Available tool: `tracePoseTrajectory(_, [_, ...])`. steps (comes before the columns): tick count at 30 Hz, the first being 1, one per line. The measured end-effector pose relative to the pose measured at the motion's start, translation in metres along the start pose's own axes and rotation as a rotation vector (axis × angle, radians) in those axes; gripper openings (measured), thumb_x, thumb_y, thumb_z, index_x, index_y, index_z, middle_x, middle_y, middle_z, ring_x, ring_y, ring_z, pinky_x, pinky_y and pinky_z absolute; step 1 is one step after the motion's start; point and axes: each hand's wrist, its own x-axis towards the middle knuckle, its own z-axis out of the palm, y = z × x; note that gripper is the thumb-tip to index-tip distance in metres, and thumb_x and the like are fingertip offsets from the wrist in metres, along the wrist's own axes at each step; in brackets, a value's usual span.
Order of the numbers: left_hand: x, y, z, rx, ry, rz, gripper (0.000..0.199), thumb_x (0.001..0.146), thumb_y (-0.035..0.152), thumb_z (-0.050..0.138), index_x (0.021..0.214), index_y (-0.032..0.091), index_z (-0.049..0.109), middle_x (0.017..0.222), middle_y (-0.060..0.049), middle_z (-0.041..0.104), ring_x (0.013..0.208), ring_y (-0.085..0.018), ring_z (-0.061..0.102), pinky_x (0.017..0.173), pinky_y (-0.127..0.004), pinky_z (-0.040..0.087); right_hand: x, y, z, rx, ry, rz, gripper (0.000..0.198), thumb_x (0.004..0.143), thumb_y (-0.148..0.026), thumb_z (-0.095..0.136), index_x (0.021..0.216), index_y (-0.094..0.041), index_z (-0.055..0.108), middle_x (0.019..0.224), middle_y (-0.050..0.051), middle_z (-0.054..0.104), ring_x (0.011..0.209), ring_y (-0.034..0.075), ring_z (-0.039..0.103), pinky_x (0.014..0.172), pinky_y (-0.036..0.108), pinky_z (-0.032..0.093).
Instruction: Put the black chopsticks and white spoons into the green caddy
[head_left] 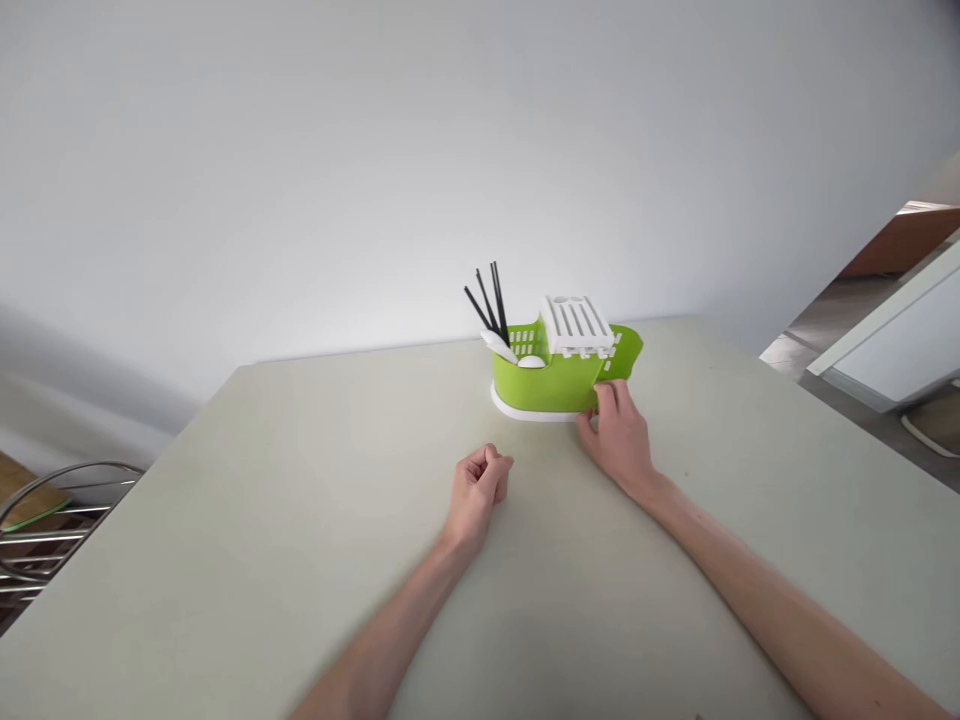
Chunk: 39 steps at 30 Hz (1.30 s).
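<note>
A green and white utensil holder [536, 388] stands upright on the table near the wall. Several black chopsticks [496, 300] lean out of its left compartment, along with white spoons [501, 347]. On its middle section sits a white slotted rack [577, 325]. My right hand [621, 432] grips the holder's lower right front, with fingertips on the green wall and the thumb by the white base. Closer to me, my left hand [478, 490] rests on the table in a loose fist, apart from the holder, and nothing shows in it.
The pale table [300, 500] meets a plain wall [375, 200] behind the holder. Beyond its left edge stands a metal wire rack [60, 540] beside a wooden board [30, 495]. A white cabinet [900, 350] is on the floor at right.
</note>
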Motion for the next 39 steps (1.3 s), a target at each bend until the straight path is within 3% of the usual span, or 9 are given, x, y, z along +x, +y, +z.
tracePoseTrajectory(5, [-0.001, 0.001, 0.000, 0.003, 0.011, -0.002, 0.045, 0.082, 0.033, 0.068, 0.063, 0.023, 0.029, 0.053, 0.008, 0.026, 0.053, -0.009, 0.018, 0.055, -0.030, 0.015, -0.010, -0.031, -0.003, 0.067, -0.001, -0.088, 0.028, 0.090, -0.014, 0.050, 0.118, -0.020, 0.052, 0.111, 0.012, 0.060, 0.089, 0.026, 0.063, 0.065, 0.033, 0.049])
tracePoseTrajectory(9, [0.000, -0.001, -0.001, 0.009, -0.001, 0.004, 0.044, 0.084, 0.033, 0.068, 0.063, 0.023, 0.029, 0.052, 0.008, 0.027, 0.053, -0.009, 0.018, 0.055, -0.030, 0.014, -0.014, -0.041, -0.007, 0.126, 0.004, -0.155, 0.031, 0.091, -0.012, 0.049, 0.120, -0.021, 0.053, 0.110, 0.012, 0.061, 0.088, 0.026, 0.064, 0.065, 0.034, 0.051])
tracePoseTrajectory(27, [0.003, -0.006, -0.003, 0.016, -0.006, -0.014, 0.046, 0.085, 0.034, 0.068, 0.065, 0.023, 0.028, 0.054, 0.009, 0.026, 0.054, -0.009, 0.016, 0.054, -0.029, 0.015, -0.017, -0.042, -0.016, 0.372, -0.015, -0.242, 0.035, 0.091, -0.008, 0.051, 0.122, -0.023, 0.053, 0.109, 0.009, 0.065, 0.081, 0.021, 0.067, 0.063, 0.032, 0.051])
tracePoseTrajectory(39, [0.002, -0.005, -0.002, 0.012, 0.030, -0.006, 0.051, 0.082, 0.039, 0.072, 0.064, 0.022, 0.028, 0.054, 0.009, 0.023, 0.053, -0.008, 0.017, 0.053, -0.028, 0.016, -0.013, -0.040, -0.025, 0.421, 0.022, -0.269, 0.032, 0.089, -0.003, 0.048, 0.111, -0.024, 0.059, 0.099, 0.005, 0.070, 0.064, 0.014, 0.062, 0.058, 0.027, 0.047])
